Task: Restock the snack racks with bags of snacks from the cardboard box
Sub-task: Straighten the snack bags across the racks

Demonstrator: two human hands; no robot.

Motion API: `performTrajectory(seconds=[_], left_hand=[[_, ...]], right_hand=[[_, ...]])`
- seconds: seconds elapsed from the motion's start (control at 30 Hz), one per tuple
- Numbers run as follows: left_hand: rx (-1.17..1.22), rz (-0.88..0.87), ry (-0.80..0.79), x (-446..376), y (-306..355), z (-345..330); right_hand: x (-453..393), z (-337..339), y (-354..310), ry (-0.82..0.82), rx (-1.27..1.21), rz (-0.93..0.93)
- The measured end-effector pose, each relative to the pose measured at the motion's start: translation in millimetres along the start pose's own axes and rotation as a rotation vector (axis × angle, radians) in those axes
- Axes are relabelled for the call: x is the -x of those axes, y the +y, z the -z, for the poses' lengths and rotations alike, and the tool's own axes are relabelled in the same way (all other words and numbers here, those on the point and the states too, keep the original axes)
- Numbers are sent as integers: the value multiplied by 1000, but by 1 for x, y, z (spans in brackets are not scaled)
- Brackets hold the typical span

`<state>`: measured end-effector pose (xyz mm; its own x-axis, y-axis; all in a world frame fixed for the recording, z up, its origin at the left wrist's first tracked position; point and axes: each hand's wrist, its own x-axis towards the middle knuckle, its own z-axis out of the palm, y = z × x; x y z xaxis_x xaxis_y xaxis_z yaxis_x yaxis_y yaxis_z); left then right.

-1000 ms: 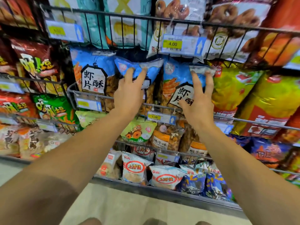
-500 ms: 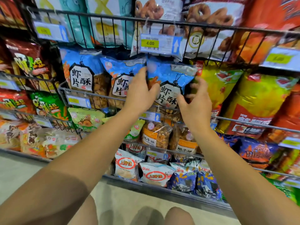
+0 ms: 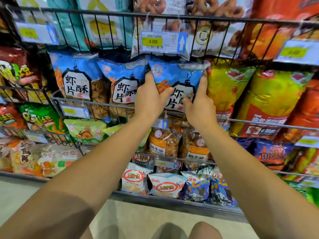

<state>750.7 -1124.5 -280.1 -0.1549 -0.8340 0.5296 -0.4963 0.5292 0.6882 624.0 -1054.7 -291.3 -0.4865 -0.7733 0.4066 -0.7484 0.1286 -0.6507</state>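
Both arms outstretched — hands, left [image 3: 149, 99] and right [image 3: 200, 104], raised, fingers curled in grip

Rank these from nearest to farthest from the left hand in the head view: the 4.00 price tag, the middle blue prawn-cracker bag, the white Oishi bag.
From the left hand:
1. Middle blue prawn-cracker bag, just left of it.
2. 4.00 price tag, above on the upper rack.
3. White Oishi bag, far below on the bottom rack.

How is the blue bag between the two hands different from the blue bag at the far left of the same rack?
The held blue bag is gripped by the left hand and right hand and leans; the far-left blue bag stands untouched, label fully visible. Both share the same blue design.
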Motion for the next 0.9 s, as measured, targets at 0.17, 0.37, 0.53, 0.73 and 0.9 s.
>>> performTrajectory(seconds=[0.17, 0.37, 0.53, 0.73, 0.9], left_hand=[[41, 3, -79, -11, -7, 3], [84, -31, -124, -18, -18, 8], [-88, -62, -105, -19, -16, 9], [-140, -66, -143, -22, -11, 15], [-177, -52, -161, -33, -10, 16]], right_hand=[[5, -4, -7, -12, 26, -17], [9, -7, -7, 35, 82, -32], [9, -4, -7, 17, 75, -52], [11, 3, -10, 28, 81, -46], [11, -2, -11, 50, 115, -54]])
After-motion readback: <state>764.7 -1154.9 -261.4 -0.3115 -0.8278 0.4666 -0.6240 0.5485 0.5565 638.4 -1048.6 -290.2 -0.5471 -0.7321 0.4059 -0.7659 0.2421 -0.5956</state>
